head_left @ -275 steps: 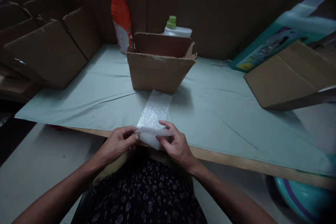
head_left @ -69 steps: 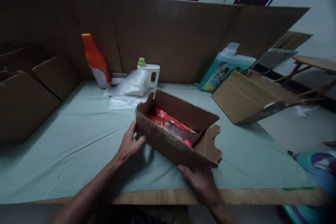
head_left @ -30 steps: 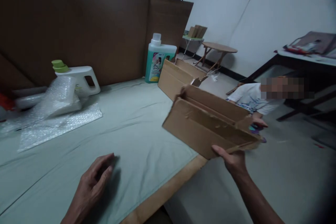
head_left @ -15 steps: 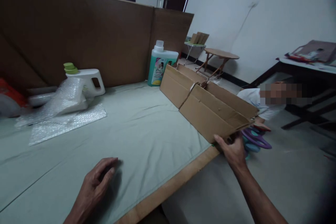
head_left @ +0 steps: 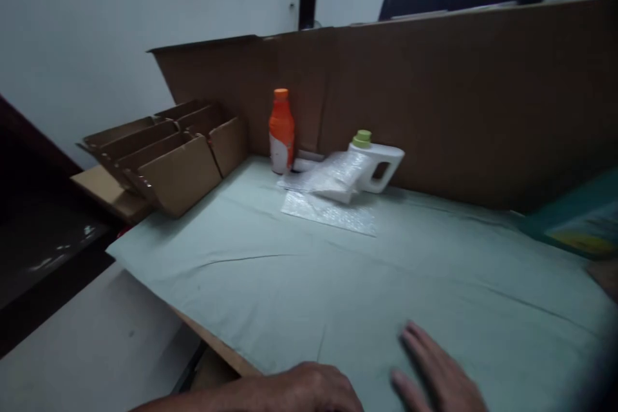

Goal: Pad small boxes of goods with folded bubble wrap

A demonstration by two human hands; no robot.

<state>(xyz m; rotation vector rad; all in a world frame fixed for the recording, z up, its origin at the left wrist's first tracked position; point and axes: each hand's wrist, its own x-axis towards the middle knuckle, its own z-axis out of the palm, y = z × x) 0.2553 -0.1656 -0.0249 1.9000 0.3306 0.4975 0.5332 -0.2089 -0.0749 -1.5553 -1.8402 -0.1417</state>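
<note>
At the bottom edge of the head view my left hand (head_left: 316, 387) is low over the front of the cloth-covered table (head_left: 251, 296), its back toward me and its fingers hidden. To its right my right hand (head_left: 441, 373) is slightly blurred, fingers apart, holding nothing. The things nearest beyond them are a flat sheet of bubble wrap (head_left: 333, 215) and a crumpled bubble-wrap piece (head_left: 321, 179). Behind the wrap stands a white jug with a green cap (head_left: 381, 158). An orange bottle (head_left: 281, 125) stands upright to the left of it.
Open cardboard boxes (head_left: 176, 174) stand at the table's left end. A tall cardboard panel (head_left: 458, 96) runs along the back. A green detergent bottle (head_left: 574, 222) and part of a brown box (head_left: 606, 278) show at the right edge, blurred.
My view has swung left, bringing the left-end boxes and orange bottle into sight. My right hand has let go of the right-hand cardboard box and is now beside my left hand.
</note>
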